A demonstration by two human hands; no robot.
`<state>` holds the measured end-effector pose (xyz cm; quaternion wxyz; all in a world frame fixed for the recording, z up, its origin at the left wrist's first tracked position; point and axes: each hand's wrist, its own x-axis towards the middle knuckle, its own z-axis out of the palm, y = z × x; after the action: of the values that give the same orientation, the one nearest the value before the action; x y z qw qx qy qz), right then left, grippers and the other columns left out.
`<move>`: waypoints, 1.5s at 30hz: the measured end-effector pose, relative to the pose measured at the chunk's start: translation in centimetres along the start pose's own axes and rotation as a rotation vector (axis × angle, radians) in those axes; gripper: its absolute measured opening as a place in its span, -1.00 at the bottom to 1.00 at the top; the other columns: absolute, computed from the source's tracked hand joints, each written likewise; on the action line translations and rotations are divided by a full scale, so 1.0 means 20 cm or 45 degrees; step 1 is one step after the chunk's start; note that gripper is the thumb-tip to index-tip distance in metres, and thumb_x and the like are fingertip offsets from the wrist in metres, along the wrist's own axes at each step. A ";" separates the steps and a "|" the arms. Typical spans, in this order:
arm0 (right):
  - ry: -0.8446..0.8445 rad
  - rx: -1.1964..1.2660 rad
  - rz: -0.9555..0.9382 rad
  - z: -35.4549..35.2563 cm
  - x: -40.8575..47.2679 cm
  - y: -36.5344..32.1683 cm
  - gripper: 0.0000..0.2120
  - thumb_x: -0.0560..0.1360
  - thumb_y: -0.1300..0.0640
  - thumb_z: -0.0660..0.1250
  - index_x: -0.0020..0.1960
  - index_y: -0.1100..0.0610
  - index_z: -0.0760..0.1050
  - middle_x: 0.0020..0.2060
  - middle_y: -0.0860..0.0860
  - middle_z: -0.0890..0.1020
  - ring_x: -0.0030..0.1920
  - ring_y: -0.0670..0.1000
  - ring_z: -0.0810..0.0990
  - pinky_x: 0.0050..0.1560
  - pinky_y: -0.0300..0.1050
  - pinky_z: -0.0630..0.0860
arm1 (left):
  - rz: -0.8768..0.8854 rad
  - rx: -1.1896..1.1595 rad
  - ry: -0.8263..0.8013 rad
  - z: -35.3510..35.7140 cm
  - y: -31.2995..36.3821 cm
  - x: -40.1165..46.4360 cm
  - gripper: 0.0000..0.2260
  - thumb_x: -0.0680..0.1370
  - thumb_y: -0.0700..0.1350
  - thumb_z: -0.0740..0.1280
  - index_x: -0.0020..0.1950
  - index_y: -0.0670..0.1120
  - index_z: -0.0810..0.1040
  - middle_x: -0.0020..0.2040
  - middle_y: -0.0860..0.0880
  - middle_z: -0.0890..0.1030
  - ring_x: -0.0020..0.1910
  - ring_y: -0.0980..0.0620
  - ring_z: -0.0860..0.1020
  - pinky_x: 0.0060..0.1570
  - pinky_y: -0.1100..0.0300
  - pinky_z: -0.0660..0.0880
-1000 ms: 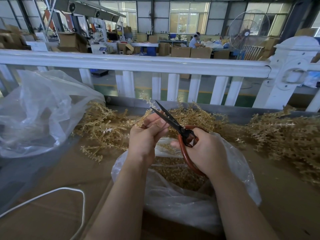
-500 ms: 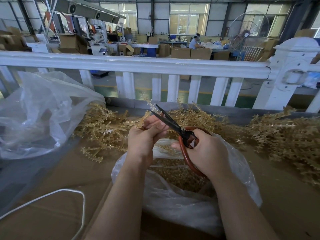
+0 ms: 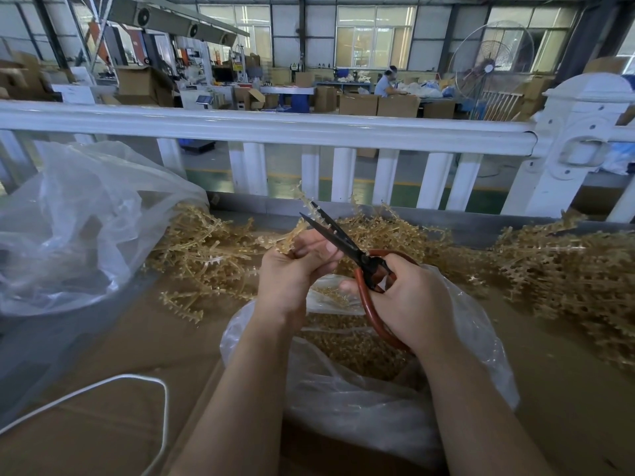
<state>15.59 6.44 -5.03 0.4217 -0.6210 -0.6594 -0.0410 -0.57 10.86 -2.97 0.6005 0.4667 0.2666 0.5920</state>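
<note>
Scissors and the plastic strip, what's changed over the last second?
Very little. The left hand seems to have nudged the tan plastic strip slightly further between the open blades of the scissors. Nothing was picked up or let go. Unchanged: the right hand grips the red handles, and both hands sit over the clear bag of cut pieces.

Held a sprig [image 3: 307,201] in the left hand [image 3: 292,273], just left of the right hand [image 3: 412,300] with the scissors [image 3: 343,240], blade tips seemingly against the sprig, both hands above an open bag [image 3: 343,424] at the table's [image 3: 103,355] near edge. Had one heap of sprigs [image 3: 206,249] behind the hands, a second heap [image 3: 567,269] at far right, a large bag [image 3: 86,218] at far left, a cord [image 3: 166,413] at near left. Saw a railing [image 3: 275,127] behind the table, boxes [image 3: 378,104] beyond it.
</note>
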 end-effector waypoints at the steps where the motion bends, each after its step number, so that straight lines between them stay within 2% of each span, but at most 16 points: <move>1: -0.003 0.006 0.004 0.00 0.00 0.00 -0.43 0.30 -0.56 0.23 -0.18 -0.05 0.54 -0.36 -0.25 0.53 -0.33 -0.20 0.52 -0.36 -0.40 0.29 | -0.004 -0.003 -0.003 0.00 0.00 0.00 -0.68 0.48 -0.35 0.40 -0.40 -0.03 0.69 -0.30 -0.01 0.68 -0.22 0.07 0.68 -0.18 0.31 0.58; 4: -0.003 0.007 0.010 0.00 0.00 0.01 -0.45 0.30 -0.56 0.23 -0.21 -0.07 0.50 -0.38 -0.26 0.53 -0.34 -0.20 0.52 -0.37 -0.38 0.31 | -0.011 -0.016 -0.006 0.00 0.00 0.00 -0.69 0.48 -0.35 0.40 -0.40 -0.04 0.68 -0.30 -0.01 0.68 -0.21 0.07 0.69 -0.18 0.31 0.58; 8: 0.008 0.000 0.013 0.01 0.00 0.01 -0.44 0.30 -0.55 0.26 -0.26 -0.03 0.50 -0.43 -0.27 0.49 -0.40 -0.26 0.48 -0.38 -0.38 0.30 | -0.021 -0.051 0.025 0.00 -0.01 0.00 -0.80 0.46 -0.35 0.42 -0.30 -0.11 0.69 -0.26 -0.07 0.69 -0.21 0.03 0.69 -0.19 0.30 0.59; 11: -0.021 0.001 0.022 0.01 0.00 0.01 -0.46 0.30 -0.52 0.29 -0.25 -0.03 0.52 -0.42 -0.26 0.49 -0.38 -0.24 0.49 -0.38 -0.37 0.31 | -0.031 -0.076 0.030 0.00 -0.01 0.00 -0.85 0.41 -0.29 0.45 -0.31 -0.08 0.69 -0.25 -0.04 0.69 -0.19 0.04 0.69 -0.18 0.30 0.59; 13: -0.061 0.010 0.046 0.02 0.00 0.02 -0.50 0.31 -0.50 0.33 -0.25 -0.04 0.51 -0.45 -0.26 0.48 -0.37 -0.22 0.51 -0.37 -0.34 0.32 | -0.063 -0.116 0.044 -0.01 -0.01 0.00 -0.94 0.35 -0.24 0.47 -0.24 -0.09 0.69 -0.23 -0.04 0.70 -0.17 0.04 0.69 -0.18 0.30 0.59; 16: -0.116 0.047 0.098 0.02 0.00 0.01 -0.55 0.32 -0.45 0.37 -0.26 -0.05 0.51 -0.45 -0.23 0.52 -0.36 -0.20 0.54 -0.35 -0.30 0.37 | -0.117 -0.197 0.091 -0.01 -0.02 0.01 -0.77 0.32 -0.21 0.48 -0.04 -0.17 0.64 -0.19 -0.06 0.70 -0.16 0.04 0.68 -0.17 0.30 0.60; 20: -0.159 0.100 0.174 0.03 0.00 0.01 -0.60 0.36 -0.38 0.39 -0.28 -0.05 0.52 -0.47 -0.20 0.56 -0.38 -0.19 0.56 -0.36 -0.25 0.42 | -0.172 -0.378 0.167 -0.02 0.00 0.01 -0.81 0.33 -0.26 0.47 -0.09 -0.11 0.61 -0.17 -0.09 0.71 -0.20 0.05 0.70 -0.21 0.30 0.61; 24: -0.081 0.247 0.286 0.04 0.02 0.02 -0.74 0.43 -0.21 0.45 -0.20 -0.02 0.61 -0.38 -0.18 0.66 -0.31 -0.18 0.62 -0.28 -0.15 0.58 | -0.215 -0.263 0.181 -0.02 -0.01 0.01 -0.79 0.33 -0.28 0.49 -0.09 -0.08 0.61 -0.11 -0.12 0.72 -0.18 0.04 0.70 -0.15 0.26 0.62; 26: -0.041 0.390 0.342 0.05 0.03 0.02 -0.82 0.45 -0.11 0.48 -0.22 -0.02 0.61 -0.35 -0.20 0.67 -0.30 -0.19 0.63 -0.30 -0.18 0.56 | -0.252 -0.142 0.154 0.00 -0.03 0.00 -0.81 0.37 -0.30 0.50 -0.11 -0.06 0.63 -0.10 -0.10 0.71 -0.16 0.03 0.69 -0.12 0.24 0.60; 29: 0.020 0.607 0.374 0.04 0.04 0.00 -0.86 0.46 0.03 0.50 -0.25 -0.03 0.60 -0.32 -0.20 0.68 -0.30 -0.19 0.64 -0.34 -0.35 0.50 | -0.344 -0.106 0.108 0.03 -0.04 -0.01 -0.83 0.40 -0.33 0.49 -0.10 -0.11 0.64 -0.17 -0.08 0.71 -0.21 0.04 0.68 -0.24 0.29 0.58; 32: 0.015 0.727 0.376 0.03 0.05 -0.01 -0.90 0.47 0.08 0.50 -0.21 0.00 0.63 -0.30 -0.12 0.70 -0.28 -0.13 0.66 -0.25 -0.30 0.56 | -0.475 -0.138 0.050 0.05 -0.05 -0.02 -0.77 0.28 -0.27 0.53 -0.11 -0.13 0.64 -0.21 -0.09 0.70 -0.27 0.06 0.67 -0.29 0.31 0.58; 34: 0.013 0.733 0.373 0.03 0.05 -0.01 -0.89 0.47 0.12 0.49 -0.22 0.00 0.62 -0.31 -0.11 0.69 -0.29 -0.11 0.65 -0.26 -0.31 0.54 | -0.551 -0.146 0.015 0.06 -0.05 -0.02 -0.75 0.23 -0.24 0.53 -0.12 -0.11 0.63 -0.27 -0.04 0.68 -0.34 0.11 0.62 -0.31 0.33 0.56; 37: 0.008 0.723 0.360 0.03 0.05 -0.03 -0.88 0.47 0.14 0.48 -0.24 0.05 0.61 -0.30 -0.05 0.68 -0.29 -0.04 0.64 -0.29 -0.27 0.52 | -0.613 -0.166 0.006 0.06 -0.05 -0.02 -0.75 0.21 -0.24 0.53 -0.15 -0.11 0.62 -0.34 0.00 0.64 -0.41 0.15 0.57 -0.36 0.34 0.55; 40: -0.007 0.696 0.353 0.03 0.05 -0.03 -0.87 0.47 0.16 0.48 -0.24 0.09 0.61 -0.29 -0.02 0.68 -0.29 -0.02 0.63 -0.30 -0.23 0.51 | -0.618 -0.149 -0.020 0.05 -0.04 -0.02 -0.75 0.21 -0.25 0.52 -0.15 -0.12 0.62 -0.34 -0.01 0.65 -0.41 0.14 0.59 -0.37 0.34 0.56; 42: -0.027 0.682 0.357 0.04 0.05 -0.03 -0.88 0.48 0.16 0.48 -0.22 0.13 0.61 -0.30 -0.01 0.68 -0.31 -0.03 0.63 -0.34 -0.27 0.50 | -0.570 -0.146 -0.034 0.04 -0.04 -0.02 -0.71 0.23 -0.25 0.52 -0.09 -0.16 0.61 -0.29 -0.04 0.68 -0.34 0.10 0.65 -0.29 0.31 0.60; 45: -0.046 0.718 0.387 0.04 0.04 -0.02 -0.88 0.48 0.18 0.48 -0.22 0.06 0.61 -0.33 -0.06 0.69 -0.34 -0.11 0.64 -0.38 -0.36 0.50 | -0.427 -0.226 0.032 0.01 -0.02 0.00 -0.45 0.23 -0.25 0.54 0.18 -0.22 0.47 -0.09 -0.16 0.72 -0.08 -0.06 0.70 0.04 0.13 0.63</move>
<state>14.97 7.45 -4.75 0.5665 -0.5718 -0.5519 0.2179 -0.23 10.78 -3.19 0.7263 0.3534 0.2948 0.5106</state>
